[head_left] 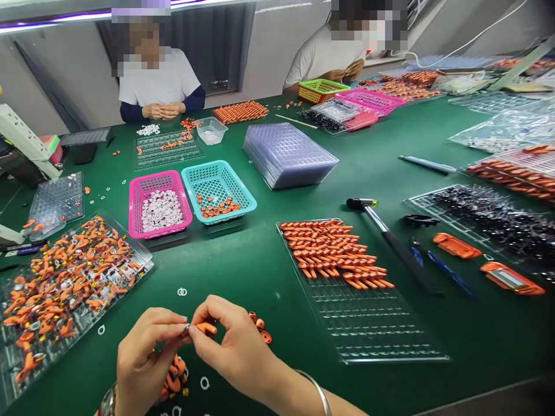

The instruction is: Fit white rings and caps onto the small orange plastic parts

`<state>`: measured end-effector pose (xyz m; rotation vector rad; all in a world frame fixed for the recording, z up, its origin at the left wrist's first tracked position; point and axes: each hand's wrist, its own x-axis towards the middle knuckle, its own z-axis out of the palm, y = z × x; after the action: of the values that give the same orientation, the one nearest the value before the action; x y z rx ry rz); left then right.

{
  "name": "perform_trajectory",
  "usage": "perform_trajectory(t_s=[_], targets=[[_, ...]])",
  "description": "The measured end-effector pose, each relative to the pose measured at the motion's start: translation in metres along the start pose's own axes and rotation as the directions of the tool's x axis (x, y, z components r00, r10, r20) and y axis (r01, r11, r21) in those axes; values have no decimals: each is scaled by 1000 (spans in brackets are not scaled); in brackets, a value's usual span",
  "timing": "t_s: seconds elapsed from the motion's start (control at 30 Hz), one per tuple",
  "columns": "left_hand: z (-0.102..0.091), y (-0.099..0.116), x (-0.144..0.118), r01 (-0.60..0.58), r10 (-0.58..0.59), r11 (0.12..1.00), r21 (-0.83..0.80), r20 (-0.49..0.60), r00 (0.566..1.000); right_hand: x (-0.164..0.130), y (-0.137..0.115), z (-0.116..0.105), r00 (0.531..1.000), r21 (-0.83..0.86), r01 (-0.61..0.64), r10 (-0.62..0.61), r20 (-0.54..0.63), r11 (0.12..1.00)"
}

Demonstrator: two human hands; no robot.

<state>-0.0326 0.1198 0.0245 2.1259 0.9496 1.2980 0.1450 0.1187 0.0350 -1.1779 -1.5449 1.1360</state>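
My left hand (145, 346) and my right hand (236, 344) meet low in the middle of the view, fingertips pinched together. Between them is a small orange plastic part (206, 328) with a curved arm, gripped by my right fingers. A small silvery piece (187, 327) sits at my left fingertips, touching or almost touching the orange part; its kind is too small to make out. Under my left hand lies a pile of orange parts (174, 375), partly hidden. Round orange pieces (260, 325) lie just beyond my right hand. Thin white rings (204, 382) are scattered nearby.
Orange parts crowd a clear tray (139, 254) at left. Behind stand a pink basket (133, 216) of white pieces and a blue basket (249, 202) of orange pieces. Right are a partly filled tray (377, 329), a hammer (390, 237) and stacked trays (288, 156). Two people sit opposite.
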Motion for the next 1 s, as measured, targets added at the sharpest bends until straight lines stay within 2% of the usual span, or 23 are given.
perform_trajectory(t_s=[0.23,0.5,0.77,1.0], targets=[[1,3,2,-35,35,999,42,-12,999,1,-2,0,994,52,-108,106,37,993],[1,4,1,-47,47,999,20,-14,999,2,-4,1,962,254,-266,241,126,930],[0,4,2,-58,59,997,45,-29,998,3,-6,0,962,289,-271,246,121,918],[0,5,3,-52,54,998,42,-51,997,2,-5,0,976,215,-215,202,80,953]])
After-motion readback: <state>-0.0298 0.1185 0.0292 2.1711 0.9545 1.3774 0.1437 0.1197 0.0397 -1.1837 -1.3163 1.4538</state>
